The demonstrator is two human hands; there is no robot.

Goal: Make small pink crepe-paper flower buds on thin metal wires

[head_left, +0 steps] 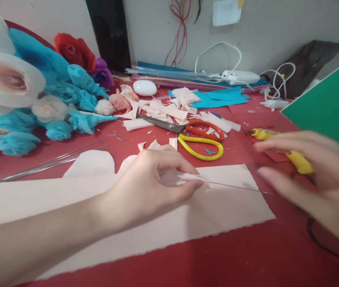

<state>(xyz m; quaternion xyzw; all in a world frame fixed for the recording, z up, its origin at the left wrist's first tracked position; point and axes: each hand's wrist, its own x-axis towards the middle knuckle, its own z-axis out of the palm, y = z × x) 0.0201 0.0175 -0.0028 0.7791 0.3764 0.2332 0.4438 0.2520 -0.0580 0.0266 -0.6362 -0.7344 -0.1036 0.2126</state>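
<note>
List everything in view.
table: one, red, underneath
flowers: many, mixed colours, left
scissors: one, red-yellow handles, centre
scraps: many, pale, centre
blue pieces: some, blue, back
oval object: one, white, back
rods: several, silver, left
thin strips: several, mixed, back
power strip: one, white, back
cables: several, white, back
cord bundle: one, red, wall
note: one, white, wall
panel: one, black, back
dark item: one, brown, back
board: one, green, right
tool: one, yellow, right
sheet: one, pale, front
wire: one, grey, centre
pinched piece: one, pale, centre
left hand: one, bare, centre
right hand: one, bare, right
</note>
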